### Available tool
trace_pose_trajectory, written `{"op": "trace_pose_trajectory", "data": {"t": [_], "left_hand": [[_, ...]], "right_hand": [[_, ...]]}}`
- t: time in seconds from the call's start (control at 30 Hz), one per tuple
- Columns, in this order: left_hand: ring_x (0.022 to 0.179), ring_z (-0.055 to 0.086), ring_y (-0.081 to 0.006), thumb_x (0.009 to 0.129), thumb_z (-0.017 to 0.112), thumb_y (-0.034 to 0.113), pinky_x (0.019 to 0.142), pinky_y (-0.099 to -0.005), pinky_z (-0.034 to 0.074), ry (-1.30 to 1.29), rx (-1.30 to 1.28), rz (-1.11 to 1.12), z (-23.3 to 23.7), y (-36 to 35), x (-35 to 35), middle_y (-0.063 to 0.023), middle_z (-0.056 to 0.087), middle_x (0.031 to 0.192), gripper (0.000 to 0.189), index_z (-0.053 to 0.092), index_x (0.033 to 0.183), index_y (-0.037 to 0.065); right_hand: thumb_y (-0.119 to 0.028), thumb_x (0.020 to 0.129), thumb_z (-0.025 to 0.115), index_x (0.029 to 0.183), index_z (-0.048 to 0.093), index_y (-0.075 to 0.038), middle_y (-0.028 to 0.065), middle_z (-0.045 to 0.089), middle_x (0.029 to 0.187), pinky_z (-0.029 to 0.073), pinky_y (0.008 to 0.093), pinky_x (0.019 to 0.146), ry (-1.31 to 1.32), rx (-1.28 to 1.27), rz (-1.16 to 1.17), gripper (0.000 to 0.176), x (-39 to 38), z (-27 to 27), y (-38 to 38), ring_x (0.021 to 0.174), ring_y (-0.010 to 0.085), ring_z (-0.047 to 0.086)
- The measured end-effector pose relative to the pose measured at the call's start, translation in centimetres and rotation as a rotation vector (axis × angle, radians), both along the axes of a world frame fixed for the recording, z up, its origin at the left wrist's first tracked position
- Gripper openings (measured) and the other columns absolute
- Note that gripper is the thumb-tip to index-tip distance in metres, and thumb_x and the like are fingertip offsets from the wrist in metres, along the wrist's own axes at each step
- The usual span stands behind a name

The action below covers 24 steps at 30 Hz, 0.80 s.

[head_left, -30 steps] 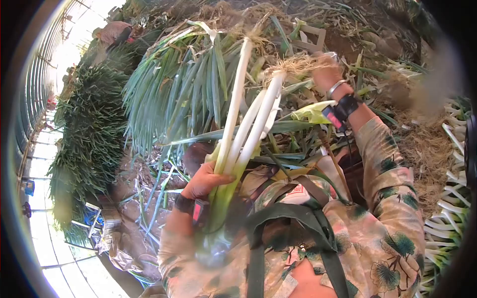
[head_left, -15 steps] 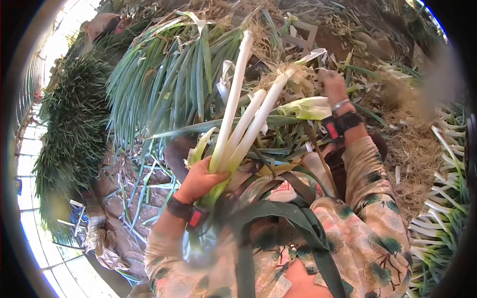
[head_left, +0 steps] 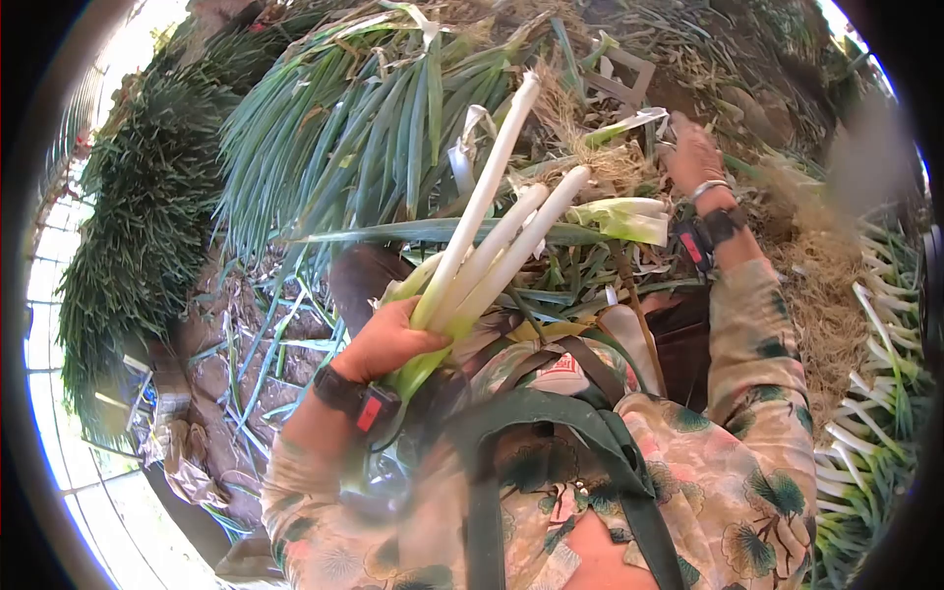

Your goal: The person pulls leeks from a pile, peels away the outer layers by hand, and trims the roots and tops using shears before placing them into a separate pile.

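Note:
My left hand (head_left: 388, 339) is wrapped round several long onions, like Welsh onions or leeks (head_left: 497, 231). Their white stems point up and away, and the green part hangs below my fist. One stem reaches further than the others. Over on the right, my right hand (head_left: 693, 157) hovers above the litter, thumb and fingers apart, with nothing visible in it. Near its fingertips lies a white-and-green stalk (head_left: 629, 128) beside a tuft of pale roots (head_left: 612, 162). A loose peeled leaf sheath (head_left: 624, 218) rests just below that hand.
A large heap of untrimmed green onions (head_left: 344, 147) fills the far left middle. Another dark green pile (head_left: 138, 246) stands along the left side. Cleaned onions (head_left: 865, 423) lie in a row at right, next to dry root litter (head_left: 816, 315). A small frame (head_left: 624, 79) lies ahead.
My right hand has moved right and slightly away, and its fingers look more spread. The held onions have shifted a little right and lower; their tips now stand clear of the roots.

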<state>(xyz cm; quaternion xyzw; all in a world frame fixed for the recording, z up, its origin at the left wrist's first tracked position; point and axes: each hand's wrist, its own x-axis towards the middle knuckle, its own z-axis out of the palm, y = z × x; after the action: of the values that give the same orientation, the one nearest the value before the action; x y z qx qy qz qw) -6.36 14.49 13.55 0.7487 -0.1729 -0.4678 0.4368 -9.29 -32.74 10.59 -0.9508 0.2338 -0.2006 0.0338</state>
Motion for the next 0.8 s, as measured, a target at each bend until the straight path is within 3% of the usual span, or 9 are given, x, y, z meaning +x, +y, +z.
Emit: {"op": "trace_pose_trajectory", "data": {"t": [0.07,0.17,0.27,0.33,0.43,0.57,0.6,0.67,0.8], "left_hand": [[0.095,0.060,-0.0123,0.078,0.072,0.013,0.085,-0.0282,0.048,0.017,-0.028,-0.017,-0.7,-0.1,0.9,-0.0070,0.066,0.105,0.045,0.059,0.119,-0.002],[0.096,0.059,-0.0123,0.079,0.072,0.013,0.086,-0.0288,0.048,0.096,-0.122,-0.090,0.7,-1.8,1.5,-0.0070,0.065,0.106,0.048,0.056,0.122,-0.001],[0.097,0.059,-0.0131,0.081,0.071,0.014,0.088,-0.0283,0.047,0.156,-0.115,-0.194,1.7,-3.7,0.9,-0.0061,0.064,0.109,0.050,0.054,0.125,0.000],[0.100,0.058,-0.0140,0.081,0.071,0.016,0.089,-0.0287,0.046,0.168,-0.128,-0.248,1.8,-4.1,0.9,-0.0069,0.063,0.111,0.054,0.051,0.129,0.001],[0.105,0.056,-0.0152,0.079,0.072,0.018,0.093,-0.0303,0.044,0.106,-0.177,-0.296,1.9,-3.5,1.7,-0.0080,0.062,0.115,0.061,0.048,0.133,0.003],[0.109,0.053,-0.0138,0.072,0.075,0.016,0.097,-0.0325,0.042,-0.148,-0.200,-0.334,6.0,2.7,5.4,-0.0064,0.061,0.117,0.063,0.053,0.129,0.004],[0.102,0.057,-0.0137,0.070,0.074,0.012,0.089,-0.0313,0.046,-0.272,0.017,-0.269,7.5,5.0,6.7,-0.0044,0.063,0.109,0.057,0.057,0.124,0.003],[0.078,0.061,-0.0145,0.073,0.070,0.018,0.074,-0.0298,0.049,-0.549,0.118,0.233,9.1,10.2,9.8,-0.0050,0.067,0.088,0.032,0.065,0.102,0.004],[0.074,0.061,-0.0192,0.075,0.067,0.017,0.069,-0.0329,0.049,-1.223,0.298,0.734,3.4,20.8,18.7,-0.0104,0.066,0.083,0.032,0.063,0.103,0.001]], "right_hand": [[-0.031,0.072,0.076,0.131,0.049,-0.007,0.0171,0.058,0.122,0.042,0.0440,0.096,-0.113,0.046,0.219,0.069,-0.8,4.0,3.5,0.115,0.0351,0.053],[-0.039,0.064,0.081,0.137,0.042,-0.007,0.0140,0.056,0.127,0.030,0.0441,0.107,-0.176,-0.092,0.700,0.089,-2.3,5.9,12.0,0.121,0.0329,0.048],[-0.026,0.072,0.072,0.136,0.042,-0.005,0.0106,0.059,0.117,0.025,0.0406,0.111,-0.015,-0.373,0.950,0.074,-2.6,6.6,16.7,0.116,0.0289,0.053],[-0.018,0.071,0.069,0.132,0.047,-0.004,0.0083,0.061,0.109,0.030,0.0389,0.108,-0.036,-0.390,1.068,0.066,-1.6,5.9,17.3,0.112,0.0285,0.055],[-0.018,0.071,0.065,0.118,0.059,-0.009,0.0099,0.064,0.101,0.040,0.0360,0.099,0.300,-0.390,1.013,0.049,0.3,7.6,15.0,0.106,0.0284,0.058],[-0.005,0.068,0.063,0.111,0.061,-0.007,0.0126,0.064,0.103,0.048,0.0418,0.090,-0.221,-0.443,0.868,0.043,1.7,12.6,4.8,0.101,0.0324,0.060],[-0.004,0.068,0.064,0.113,0.059,-0.006,0.0129,0.064,0.105,0.048,0.0428,0.090,-0.241,-0.529,0.736,0.045,1.2,14.7,2.6,0.101,0.0325,0.061],[-0.003,0.070,0.064,0.117,0.057,-0.007,0.0137,0.062,0.109,0.049,0.0434,0.089,-0.234,-0.595,0.494,0.047,0.0,17.9,-0.8,0.101,0.0328,0.061],[-0.007,0.077,0.064,0.119,0.054,-0.007,0.0142,0.062,0.108,0.051,0.0422,0.087,-0.058,-0.470,0.081,0.043,-2.0,19.2,-1.7,0.100,0.0334,0.062]]}}
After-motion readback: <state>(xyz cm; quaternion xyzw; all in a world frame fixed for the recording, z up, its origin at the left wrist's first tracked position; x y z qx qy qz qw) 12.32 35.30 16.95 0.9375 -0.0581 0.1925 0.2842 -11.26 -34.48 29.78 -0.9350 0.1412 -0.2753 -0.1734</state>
